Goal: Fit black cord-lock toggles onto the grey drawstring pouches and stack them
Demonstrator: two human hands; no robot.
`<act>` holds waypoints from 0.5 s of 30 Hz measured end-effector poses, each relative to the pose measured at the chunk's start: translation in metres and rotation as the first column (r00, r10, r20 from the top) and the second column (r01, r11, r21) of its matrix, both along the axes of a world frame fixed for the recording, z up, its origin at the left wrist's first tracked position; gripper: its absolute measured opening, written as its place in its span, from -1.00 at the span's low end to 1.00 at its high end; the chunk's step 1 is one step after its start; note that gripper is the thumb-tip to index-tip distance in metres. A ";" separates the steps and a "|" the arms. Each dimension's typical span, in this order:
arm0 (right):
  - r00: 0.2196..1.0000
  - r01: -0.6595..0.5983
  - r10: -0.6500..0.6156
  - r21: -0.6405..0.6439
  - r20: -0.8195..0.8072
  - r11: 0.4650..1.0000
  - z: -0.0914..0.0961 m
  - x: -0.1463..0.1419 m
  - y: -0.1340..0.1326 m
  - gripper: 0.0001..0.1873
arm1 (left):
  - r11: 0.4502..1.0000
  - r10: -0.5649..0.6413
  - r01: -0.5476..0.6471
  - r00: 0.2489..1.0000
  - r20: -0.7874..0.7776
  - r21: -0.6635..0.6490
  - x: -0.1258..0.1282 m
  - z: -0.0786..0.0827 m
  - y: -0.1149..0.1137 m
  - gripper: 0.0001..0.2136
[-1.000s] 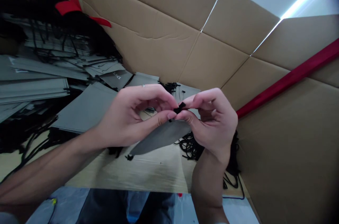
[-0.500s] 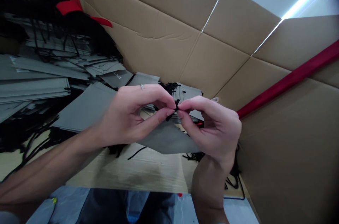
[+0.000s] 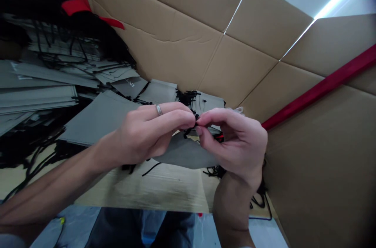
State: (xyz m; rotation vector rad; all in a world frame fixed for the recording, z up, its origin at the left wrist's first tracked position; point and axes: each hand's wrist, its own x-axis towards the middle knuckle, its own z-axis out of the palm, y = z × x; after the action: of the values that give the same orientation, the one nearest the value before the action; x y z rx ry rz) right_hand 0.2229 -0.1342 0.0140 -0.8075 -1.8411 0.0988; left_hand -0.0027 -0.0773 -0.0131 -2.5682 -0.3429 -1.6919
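Observation:
Fingertip to fingertip, my two hands meet over the table at a black cord (image 3: 187,132). My left hand (image 3: 149,128), with a ring on one finger, is closed on the cord, its thumb hidden behind the fingers. The thumb and forefinger of my right hand (image 3: 237,138) pinch the cord from the other side. Below the fingers hangs a grey fabric pouch (image 3: 188,152), partly covered by both hands. Whether the cord is knotted there is too small to tell.
Grey pouches with black cords lie heaped on the left (image 3: 100,117), and more pouches (image 3: 161,91) lie behind my hands. Cardboard walls (image 3: 176,25) surround the table (image 3: 164,189). A dark red strip (image 3: 320,87) slants across the right side. A loose cord piece (image 3: 151,168) lies near the front.
My left hand has turned over, so its fingers now cover its thumb at the cord. My right hand keeps its pinch almost in place.

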 end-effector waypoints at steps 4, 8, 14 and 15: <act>0.997 -0.016 0.012 -0.050 -0.080 0.999 0.000 -0.001 -0.001 -0.78 | 0.997 -0.072 0.073 0.997 0.035 -0.025 0.002 0.001 0.000 -0.70; 0.991 -0.025 0.013 -0.095 -0.130 0.995 0.003 -0.004 -0.002 -0.80 | 0.985 -0.146 0.153 0.986 0.085 -0.074 0.007 0.003 0.002 -0.75; 0.983 0.094 -0.090 0.018 -0.161 0.995 0.000 -0.004 0.002 -0.79 | 0.699 -0.386 0.356 0.918 0.092 -0.620 0.007 0.019 0.005 -0.87; 0.981 0.124 -0.116 0.043 -0.155 0.991 -0.001 -0.004 0.003 -0.78 | 0.625 -0.451 0.359 0.891 0.054 -0.693 0.005 0.022 0.005 -0.83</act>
State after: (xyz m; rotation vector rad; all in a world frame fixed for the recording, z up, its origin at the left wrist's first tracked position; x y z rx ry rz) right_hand 0.2193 -0.1310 0.0130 -0.8496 -1.6414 0.0337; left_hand 0.0023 -0.0727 0.0091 -3.5271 -0.4916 -1.7514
